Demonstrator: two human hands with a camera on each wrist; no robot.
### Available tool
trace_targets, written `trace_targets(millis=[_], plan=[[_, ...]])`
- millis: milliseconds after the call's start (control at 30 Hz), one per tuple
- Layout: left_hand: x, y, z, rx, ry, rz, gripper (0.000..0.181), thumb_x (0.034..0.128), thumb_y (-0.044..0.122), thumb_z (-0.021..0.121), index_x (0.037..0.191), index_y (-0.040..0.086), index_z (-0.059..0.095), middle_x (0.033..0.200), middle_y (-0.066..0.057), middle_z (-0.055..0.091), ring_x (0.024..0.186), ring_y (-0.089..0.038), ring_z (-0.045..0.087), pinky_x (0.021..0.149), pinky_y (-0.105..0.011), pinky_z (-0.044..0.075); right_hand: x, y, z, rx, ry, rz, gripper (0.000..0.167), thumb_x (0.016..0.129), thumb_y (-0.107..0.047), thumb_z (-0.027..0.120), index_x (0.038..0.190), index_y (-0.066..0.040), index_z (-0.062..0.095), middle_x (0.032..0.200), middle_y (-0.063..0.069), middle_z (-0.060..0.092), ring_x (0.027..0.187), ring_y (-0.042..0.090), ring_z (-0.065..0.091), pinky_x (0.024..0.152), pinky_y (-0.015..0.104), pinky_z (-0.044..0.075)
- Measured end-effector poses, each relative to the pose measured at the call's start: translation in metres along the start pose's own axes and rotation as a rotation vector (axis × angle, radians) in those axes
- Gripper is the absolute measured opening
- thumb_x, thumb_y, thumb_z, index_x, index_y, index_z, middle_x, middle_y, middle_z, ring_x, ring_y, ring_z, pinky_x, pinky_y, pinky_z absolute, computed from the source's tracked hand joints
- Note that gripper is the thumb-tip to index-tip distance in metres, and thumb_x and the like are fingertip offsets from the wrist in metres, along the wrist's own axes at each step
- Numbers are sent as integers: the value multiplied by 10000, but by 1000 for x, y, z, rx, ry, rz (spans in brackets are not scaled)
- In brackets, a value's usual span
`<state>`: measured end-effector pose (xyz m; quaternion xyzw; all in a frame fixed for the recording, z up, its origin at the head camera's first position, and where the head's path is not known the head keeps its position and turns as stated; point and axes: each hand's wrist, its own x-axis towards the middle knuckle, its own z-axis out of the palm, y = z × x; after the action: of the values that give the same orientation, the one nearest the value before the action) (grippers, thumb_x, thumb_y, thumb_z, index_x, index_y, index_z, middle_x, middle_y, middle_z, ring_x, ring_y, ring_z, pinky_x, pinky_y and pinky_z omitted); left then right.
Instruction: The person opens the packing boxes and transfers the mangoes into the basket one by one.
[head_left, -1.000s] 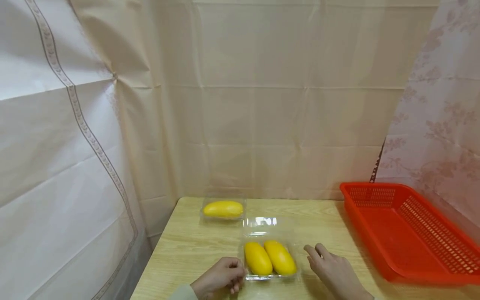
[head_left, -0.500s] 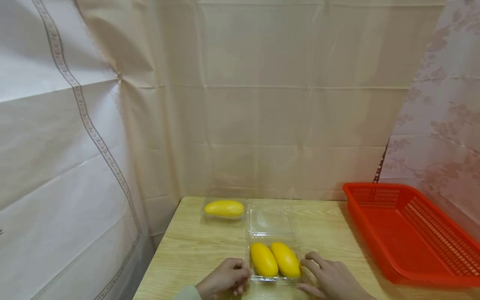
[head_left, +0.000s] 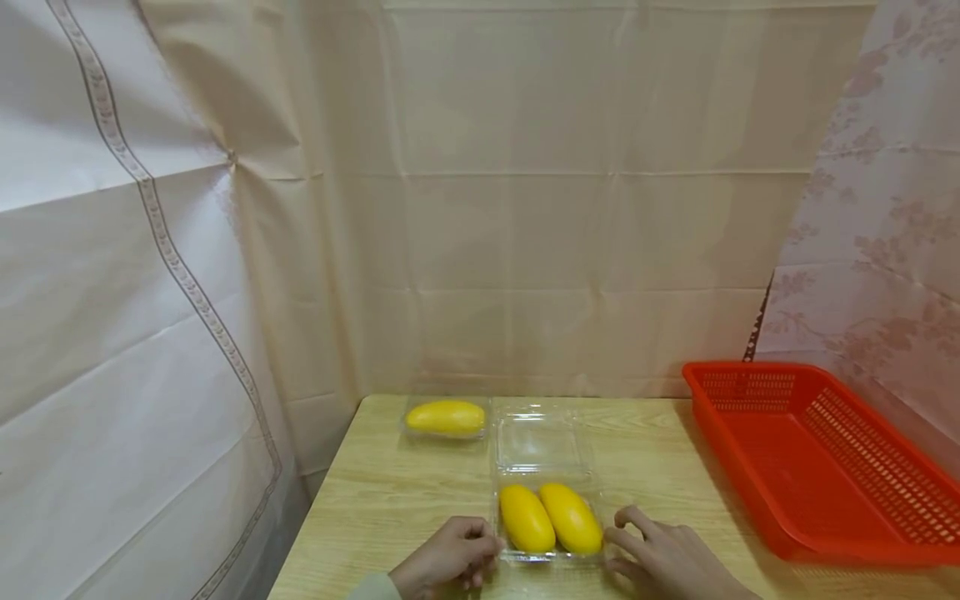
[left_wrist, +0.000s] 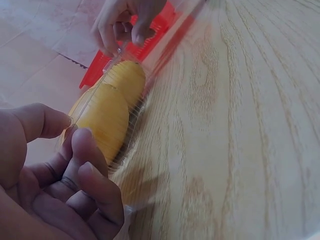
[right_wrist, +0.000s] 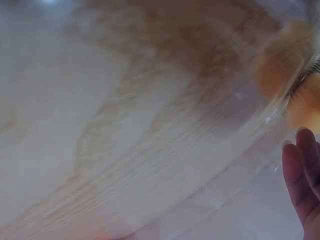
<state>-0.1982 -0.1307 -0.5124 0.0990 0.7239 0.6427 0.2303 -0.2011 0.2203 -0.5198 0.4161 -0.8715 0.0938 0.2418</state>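
Observation:
A clear plastic container (head_left: 528,557) stands near the table's front with its lid (head_left: 534,442) folded back. Inside lie two yellow oval fruits, the left one (head_left: 527,518) beside the right one (head_left: 572,518). My left hand (head_left: 448,557) pinches the rim at the near left corner; in the left wrist view that hand (left_wrist: 57,182) has thumb and forefinger on the clear edge. At the right side, my right hand (head_left: 671,560) has loosely bent fingers by the rim. The right wrist view shows two of its fingers (right_wrist: 304,172) extended beside the container.
Behind and to the left, another clear container holds one yellow fruit (head_left: 446,418). A red slotted basket (head_left: 810,475) stands along the right side of the wooden table (head_left: 375,500). Hanging sheets (head_left: 525,208) surround the table's back and sides.
The lid lies further back than a second ago, and the container sits slightly further right. My right hand came in to the container's right side, then drew back slightly. My left hand keeps its pinch.

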Motion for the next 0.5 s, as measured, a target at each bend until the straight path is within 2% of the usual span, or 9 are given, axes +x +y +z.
trace_targets(millis=[167, 333, 400, 500], plan=[[0, 1, 0, -19, 0, -18, 203, 1009, 154, 637, 815, 102, 617, 717, -2, 631, 512, -65, 509, 464, -163, 384, 0, 0, -1, 57, -21, 6, 245, 905, -377, 802, 1103, -294, 684, 1069, -124, 548, 590, -92, 322, 475, 89, 321], [0, 0, 0, -11, 15, -31, 189, 1002, 161, 640, 824, 101, 622, 714, -5, 628, 512, -70, 503, 460, -165, 379, 4, 1, 2, 110, 78, 6, 76, 954, -263, 764, 1001, -262, 704, 971, -158, 558, 641, -93, 422, 525, 98, 384], [1, -1, 1, -2, 21, -36, 188, 1001, 170, 644, 834, 87, 631, 712, -3, 630, 513, -73, 506, 462, -171, 382, 6, 0, 2, 146, 100, 43, 59, 952, -235, 765, 946, -262, 712, 931, -189, 546, 644, -101, 433, 534, 88, 389], [1, -1, 1, 15, 21, -37, 205, 1008, 187, 641, 881, 28, 669, 724, 1, 656, 517, -72, 517, 467, -176, 391, 11, 0, 0, 236, 45, 171, 83, 961, -239, 754, 900, -275, 710, 876, -227, 515, 643, -94, 428, 540, 110, 402]])
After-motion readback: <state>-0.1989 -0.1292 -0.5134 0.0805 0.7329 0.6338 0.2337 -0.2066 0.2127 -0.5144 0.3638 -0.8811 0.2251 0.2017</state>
